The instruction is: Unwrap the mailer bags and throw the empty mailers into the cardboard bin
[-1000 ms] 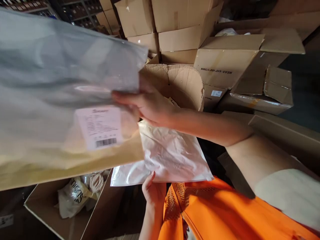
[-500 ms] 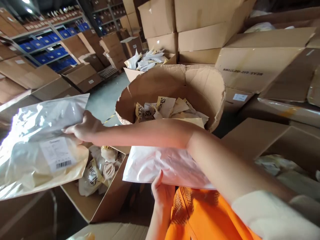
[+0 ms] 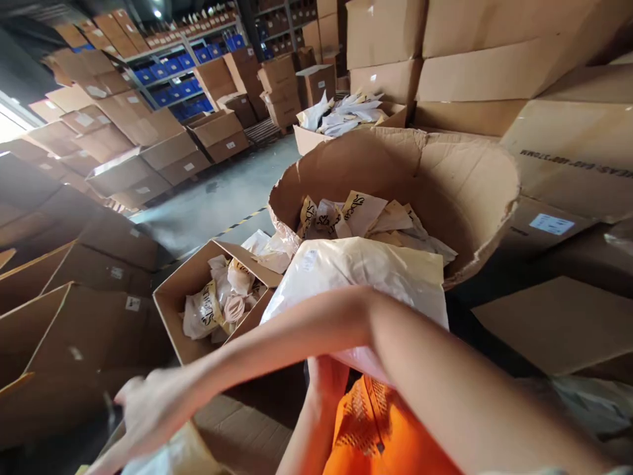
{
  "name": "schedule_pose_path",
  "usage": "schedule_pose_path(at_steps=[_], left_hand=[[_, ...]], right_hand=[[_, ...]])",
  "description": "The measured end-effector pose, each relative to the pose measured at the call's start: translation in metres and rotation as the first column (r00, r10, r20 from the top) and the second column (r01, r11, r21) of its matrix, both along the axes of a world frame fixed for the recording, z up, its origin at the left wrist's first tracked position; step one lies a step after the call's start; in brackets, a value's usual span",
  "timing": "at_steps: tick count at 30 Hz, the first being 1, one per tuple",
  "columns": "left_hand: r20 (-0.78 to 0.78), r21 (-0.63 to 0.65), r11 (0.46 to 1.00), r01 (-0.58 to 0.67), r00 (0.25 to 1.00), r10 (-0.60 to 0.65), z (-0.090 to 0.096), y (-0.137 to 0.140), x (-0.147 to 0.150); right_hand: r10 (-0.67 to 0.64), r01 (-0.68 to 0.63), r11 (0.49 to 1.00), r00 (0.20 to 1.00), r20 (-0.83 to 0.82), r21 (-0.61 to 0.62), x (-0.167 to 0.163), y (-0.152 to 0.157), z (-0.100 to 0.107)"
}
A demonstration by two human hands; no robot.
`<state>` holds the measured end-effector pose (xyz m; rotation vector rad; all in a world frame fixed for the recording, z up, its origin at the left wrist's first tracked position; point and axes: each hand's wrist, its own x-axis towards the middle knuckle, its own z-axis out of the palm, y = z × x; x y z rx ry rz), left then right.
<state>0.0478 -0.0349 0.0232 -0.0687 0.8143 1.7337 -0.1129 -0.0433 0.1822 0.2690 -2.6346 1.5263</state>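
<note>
My right hand (image 3: 153, 412) reaches across to the lower left, smeared by motion. Its thumb and fingers look spread, and I see nothing between them. Just below it, a plastic mailing bag (image 3: 171, 455) shows partly at the bottom edge. My left hand (image 3: 329, 376) is closed on the lower edge of a pale plastic mailing bag (image 3: 356, 264) held against my front; most of its fingers are hidden beneath. My right forearm covers the middle of this bag.
Beyond is a large round-sided carton (image 3: 445, 171) with printed bags inside. A smaller open box (image 3: 171, 310) of wrapped items stands to the left. Open cartons (image 3: 99, 330) line the far left, stacked boxes (image 3: 469, 72) the right. Shelves with blue bins (image 3: 173, 66) are at the back.
My right hand has moved down and no longer grips the labelled bag. The bag in my left hand sits higher and further forward. The view has turned left.
</note>
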Motion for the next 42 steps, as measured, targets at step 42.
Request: schedule_pose_path(at_steps=[42], left_hand=[[-0.393,-0.574,0.816,0.070,0.851,-0.349,0.152,-0.001,-0.216]], right_hand=[[-0.557,0.579,0.187,0.728,0.400,-0.794,0.234,0.159,-0.055]])
